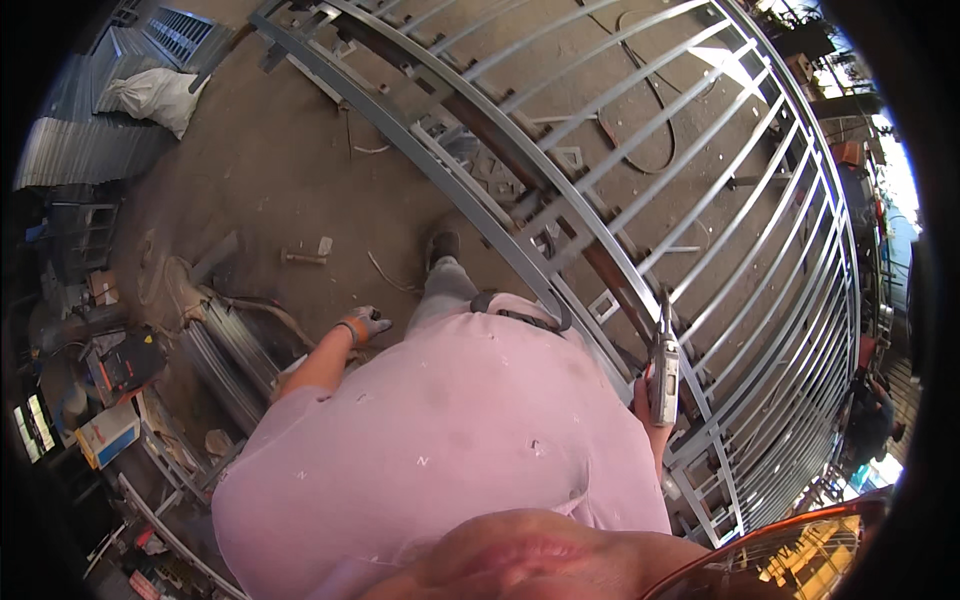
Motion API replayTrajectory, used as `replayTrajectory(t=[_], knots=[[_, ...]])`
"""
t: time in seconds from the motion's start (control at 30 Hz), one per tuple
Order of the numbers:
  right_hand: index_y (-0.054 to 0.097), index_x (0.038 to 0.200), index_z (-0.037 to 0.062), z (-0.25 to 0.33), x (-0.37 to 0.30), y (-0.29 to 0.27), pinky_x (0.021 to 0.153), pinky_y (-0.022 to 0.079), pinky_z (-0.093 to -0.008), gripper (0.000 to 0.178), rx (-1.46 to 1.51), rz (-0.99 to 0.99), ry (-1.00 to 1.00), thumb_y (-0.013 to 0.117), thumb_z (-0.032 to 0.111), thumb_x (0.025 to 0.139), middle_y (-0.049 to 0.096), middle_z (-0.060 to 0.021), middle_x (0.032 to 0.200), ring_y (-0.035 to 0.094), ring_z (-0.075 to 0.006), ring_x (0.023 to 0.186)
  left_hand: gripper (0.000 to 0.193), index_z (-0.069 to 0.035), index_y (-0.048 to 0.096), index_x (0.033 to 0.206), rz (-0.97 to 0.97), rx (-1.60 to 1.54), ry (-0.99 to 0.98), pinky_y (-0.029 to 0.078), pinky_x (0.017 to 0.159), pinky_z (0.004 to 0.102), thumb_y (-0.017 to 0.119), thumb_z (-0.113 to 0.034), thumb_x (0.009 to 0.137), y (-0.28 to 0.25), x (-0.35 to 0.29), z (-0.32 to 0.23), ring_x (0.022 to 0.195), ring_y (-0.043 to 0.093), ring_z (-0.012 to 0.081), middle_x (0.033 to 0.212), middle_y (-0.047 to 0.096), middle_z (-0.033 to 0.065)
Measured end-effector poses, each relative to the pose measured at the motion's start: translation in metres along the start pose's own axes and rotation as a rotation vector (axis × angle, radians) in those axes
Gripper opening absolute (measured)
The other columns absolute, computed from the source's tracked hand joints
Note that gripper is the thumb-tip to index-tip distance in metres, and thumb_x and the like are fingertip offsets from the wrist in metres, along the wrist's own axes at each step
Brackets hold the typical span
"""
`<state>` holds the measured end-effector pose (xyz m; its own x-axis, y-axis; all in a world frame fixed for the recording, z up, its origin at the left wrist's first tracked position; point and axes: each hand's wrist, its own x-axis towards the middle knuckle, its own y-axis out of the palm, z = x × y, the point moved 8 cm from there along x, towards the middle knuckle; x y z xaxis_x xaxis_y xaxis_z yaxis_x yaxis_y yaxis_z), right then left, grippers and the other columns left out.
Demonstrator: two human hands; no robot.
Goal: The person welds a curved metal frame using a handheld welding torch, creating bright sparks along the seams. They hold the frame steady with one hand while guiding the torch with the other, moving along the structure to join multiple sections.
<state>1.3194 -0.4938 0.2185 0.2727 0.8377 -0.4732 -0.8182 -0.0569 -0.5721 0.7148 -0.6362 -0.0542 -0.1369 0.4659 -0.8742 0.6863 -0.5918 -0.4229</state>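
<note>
My left hand [368, 323], in a grey glove with an orange cuff, hangs beside my leg above the floor. Its fingers are loosely curled and a little apart, with nothing visible in them. My right hand [645, 402] is wrapped round a grey-and-white hand-held tool [663, 375] with a narrow dark tip; its exact kind is unclear. That tool is held upright at the near edge of a large metal frame of parallel bars [700, 130]. Most of my right fingers are hidden behind the tool.
A long grey metal beam [430, 155] runs along the frame's near side. To the left lie a bundle of long metal profiles [235, 350], a dark machine with orange parts [130, 362], corrugated sheets [75, 150] and a white sack [158, 98]. A person [868, 418] is at the far right.
</note>
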Motion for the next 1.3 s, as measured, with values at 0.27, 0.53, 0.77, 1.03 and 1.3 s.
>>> replayTrajectory(t=[0.27,0.53,0.77,1.03,1.3], knots=[[0.069,0.109,0.0059,0.121,-0.008,0.100,0.063,0.047,-0.0292,0.021,-0.013,0.056,-0.113,0.078,0.018,0.095,0.064,0.0015,0.083,0.057,-0.0089,0.071,0.067,-0.002,0.067,0.127,-0.198,-0.017,0.029,0.053,0.100,0.0421,0.074,-0.054,0.086,-0.139,0.078,0.032,0.118,0.067,0.0347,0.126,0.070,0.0225],[0.069,0.116,0.0019,0.156,0.008,0.149,0.075,0.051,-0.0309,0.029,-0.236,0.109,-0.178,0.079,0.015,0.093,0.070,-0.0031,0.095,0.061,-0.0115,0.082,0.065,-0.001,0.069,0.124,-0.120,-0.044,-0.001,0.052,0.102,0.0411,0.074,-0.053,0.086,-0.169,0.079,0.037,0.119,0.066,0.0366,0.127,0.070,0.0223],[0.070,0.117,0.0065,0.156,0.032,0.189,0.085,0.054,-0.0306,0.029,0.232,0.058,-0.106,0.080,0.005,0.090,0.072,-0.0038,0.102,0.068,-0.0123,0.095,0.067,-0.002,0.069,0.124,-0.083,-0.021,-0.058,0.052,0.102,0.0427,0.073,-0.057,0.085,-0.158,0.069,0.078,0.120,0.066,0.0368,0.126,0.070,0.0233],[0.067,0.105,0.0006,0.210,0.076,0.215,0.067,0.048,-0.0292,0.020,0.055,0.307,-0.120,0.077,0.014,0.095,0.064,-0.0013,0.081,0.055,-0.0108,0.072,0.064,-0.004,0.066,0.126,-0.227,0.138,-0.001,0.053,0.100,0.0440,0.078,-0.051,0.084,-0.235,0.057,0.039,0.116,0.067,0.0376,0.122,0.071,0.0226],[0.069,0.106,0.0024,0.262,0.088,0.239,0.072,0.051,-0.0300,0.024,-0.067,0.484,-0.138,0.078,0.021,0.095,0.067,-0.0018,0.084,0.057,-0.0103,0.077,0.063,-0.008,0.058,0.131,-0.689,0.110,0.486,0.052,0.099,0.0483,0.082,-0.042,0.083,-0.379,0.076,-0.070,0.116,0.064,0.0404,0.124,0.068,0.0205]])
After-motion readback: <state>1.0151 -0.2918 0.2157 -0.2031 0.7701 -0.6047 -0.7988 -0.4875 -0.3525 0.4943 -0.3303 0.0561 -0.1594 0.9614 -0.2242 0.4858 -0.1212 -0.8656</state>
